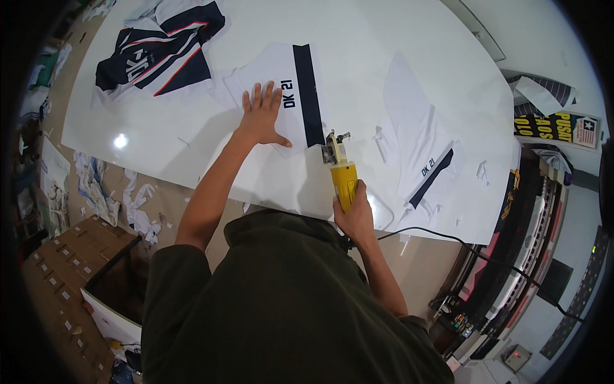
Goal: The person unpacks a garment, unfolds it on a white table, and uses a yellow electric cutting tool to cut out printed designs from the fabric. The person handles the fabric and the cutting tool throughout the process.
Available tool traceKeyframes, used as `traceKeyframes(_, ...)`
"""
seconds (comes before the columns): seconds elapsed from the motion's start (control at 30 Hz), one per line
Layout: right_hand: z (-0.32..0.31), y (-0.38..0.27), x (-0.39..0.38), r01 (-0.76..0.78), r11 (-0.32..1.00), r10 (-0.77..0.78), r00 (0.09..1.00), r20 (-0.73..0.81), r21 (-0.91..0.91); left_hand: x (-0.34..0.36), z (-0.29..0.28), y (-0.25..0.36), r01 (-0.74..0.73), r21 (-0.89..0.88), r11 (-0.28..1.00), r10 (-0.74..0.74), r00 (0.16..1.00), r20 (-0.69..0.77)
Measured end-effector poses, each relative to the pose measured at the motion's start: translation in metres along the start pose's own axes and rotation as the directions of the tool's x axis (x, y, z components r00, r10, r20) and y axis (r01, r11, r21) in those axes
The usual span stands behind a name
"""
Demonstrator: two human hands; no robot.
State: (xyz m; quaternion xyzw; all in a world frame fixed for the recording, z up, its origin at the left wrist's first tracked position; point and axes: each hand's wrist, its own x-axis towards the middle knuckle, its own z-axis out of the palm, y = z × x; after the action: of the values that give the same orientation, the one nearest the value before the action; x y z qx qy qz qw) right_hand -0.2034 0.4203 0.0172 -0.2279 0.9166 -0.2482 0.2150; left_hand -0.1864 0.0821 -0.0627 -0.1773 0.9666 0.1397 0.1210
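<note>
My left hand (261, 121) lies spread on a white printed fabric piece (252, 67) with a dark band (309, 96) along its right side. My right hand (355, 214) grips a yellow corded electric cutter (343, 182), whose metal head (334, 147) is at the lower end of the dark band. To the right lies another white fabric piece (409, 121) with a short dark stripe, small scraps beside it. A pile of navy, white and red printed fabric (166, 51) sits at the upper left.
The white tabletop (128, 147) has an edge just in front of me, with the black cord (467, 246) running rightward over it. Boxes (70, 281) and fabric scraps (137, 205) lie on the floor at left. A long machine (518, 275) stands at right.
</note>
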Motion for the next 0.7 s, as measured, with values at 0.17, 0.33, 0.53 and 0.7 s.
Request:
traceKeyframes(0.17, 0.000, -0.005, 0.007, 0.015, 1.000, -0.015, 1.000, -0.009, 0.001, -0.001, -0.003, 0.000, 0.007, -0.040, 0.999, -0.006, 1.000, 0.005)
traceKeyframes(0.33, -0.001, -0.012, 0.020, 0.026, 1.000, -0.026, 1.000, -0.005, -0.009, -0.002, -0.004, 0.000, 0.007, -0.064, 0.998, -0.007, 1.000, 0.001)
traceKeyframes(0.53, -0.002, -0.019, 0.041, 0.058, 0.998, -0.059, 0.998, -0.011, -0.038, -0.002, -0.004, 0.001, 0.005, -0.078, 0.997, -0.006, 1.000, -0.010)
traceKeyframes(0.7, 0.000, -0.025, 0.063, 0.110, 0.994, -0.110, 0.994, -0.020, -0.017, -0.003, -0.003, 0.000, 0.003, -0.077, 0.997, -0.004, 1.000, -0.012)
